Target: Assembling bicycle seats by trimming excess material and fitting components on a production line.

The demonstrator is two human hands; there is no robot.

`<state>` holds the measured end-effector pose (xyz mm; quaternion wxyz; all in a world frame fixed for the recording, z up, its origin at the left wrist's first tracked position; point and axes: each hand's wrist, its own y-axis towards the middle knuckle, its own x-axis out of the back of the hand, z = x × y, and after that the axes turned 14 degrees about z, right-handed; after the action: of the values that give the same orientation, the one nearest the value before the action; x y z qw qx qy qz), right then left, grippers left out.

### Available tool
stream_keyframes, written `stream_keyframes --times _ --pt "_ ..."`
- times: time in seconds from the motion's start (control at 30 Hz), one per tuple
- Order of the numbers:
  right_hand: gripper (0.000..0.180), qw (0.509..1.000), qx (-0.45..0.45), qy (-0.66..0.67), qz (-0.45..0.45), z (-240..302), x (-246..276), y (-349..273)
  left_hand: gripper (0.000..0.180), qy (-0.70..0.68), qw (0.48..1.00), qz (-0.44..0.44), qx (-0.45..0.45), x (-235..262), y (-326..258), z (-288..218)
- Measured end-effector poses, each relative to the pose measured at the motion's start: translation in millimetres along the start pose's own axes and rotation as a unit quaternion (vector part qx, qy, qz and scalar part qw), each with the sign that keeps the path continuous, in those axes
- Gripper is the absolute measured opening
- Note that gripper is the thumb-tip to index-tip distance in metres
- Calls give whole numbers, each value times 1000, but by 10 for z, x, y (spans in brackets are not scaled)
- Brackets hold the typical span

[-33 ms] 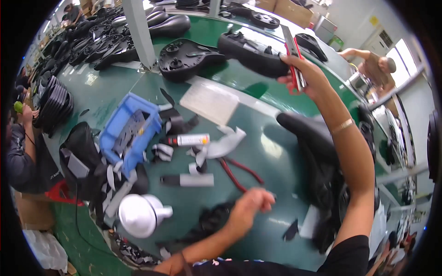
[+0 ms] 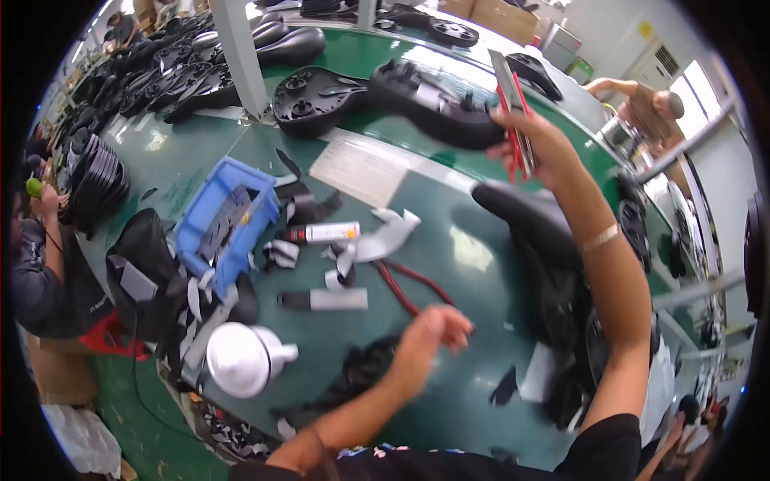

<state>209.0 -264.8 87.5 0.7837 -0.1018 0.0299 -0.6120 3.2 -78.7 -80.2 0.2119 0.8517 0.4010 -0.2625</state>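
My right hand (image 2: 539, 144) is raised at the upper right, closed round a red-handled tool (image 2: 512, 100) with a long flat metal blade; its exact kind is unclear. The same hand's fingers meet the nose of a black bicycle saddle (image 2: 433, 104), underside up and slightly blurred, over the green conveyor (image 2: 353, 148). Low in the middle, my left hand (image 2: 425, 345) has its fingers curled together, with a small dark bit at the tips too small to name. Just beyond it lie two red handles (image 2: 401, 290) of a hand tool, its head hidden under grey scraps (image 2: 389, 239).
At the left stand a blue bin (image 2: 233, 220) of dark pieces and a white funnel-shaped thing (image 2: 238, 361). A marker-like tube (image 2: 329, 232) and a flat blade tool (image 2: 329, 300) lie between. Black saddles (image 2: 533, 232) crowd the right. A post (image 2: 241, 60) rises at the back; people work nearby.
The view has shifted slightly. My left hand has moved a little away from me, toward the red handles. My right hand, its tool and the saddle have come slightly nearer.
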Motion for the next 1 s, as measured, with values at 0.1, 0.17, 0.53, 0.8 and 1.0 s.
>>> stream_keyframes --times 0.1,0.17,0.53,0.8,1.0 --pt "32 999 2 -28 33 -299 -278 -1352 61 -283 957 27 50 329 98 -150" --pt "25 997 -32 -60 27 -467 -500 -2143 60 55 997 6 -57 139 -2 -345" --pt "44 961 103 -233 -106 -1702 -1130 -3747 65 144 962 -16 230 -178 -792 -761" --pt "60 767 118 -626 79 -1410 -886 -3692 51 271 919 57 282 -444 -511 -988" --pt "62 884 9 -462 -69 -1997 -1772 -4192 46 302 920 -95 231 -473 -891 -901"
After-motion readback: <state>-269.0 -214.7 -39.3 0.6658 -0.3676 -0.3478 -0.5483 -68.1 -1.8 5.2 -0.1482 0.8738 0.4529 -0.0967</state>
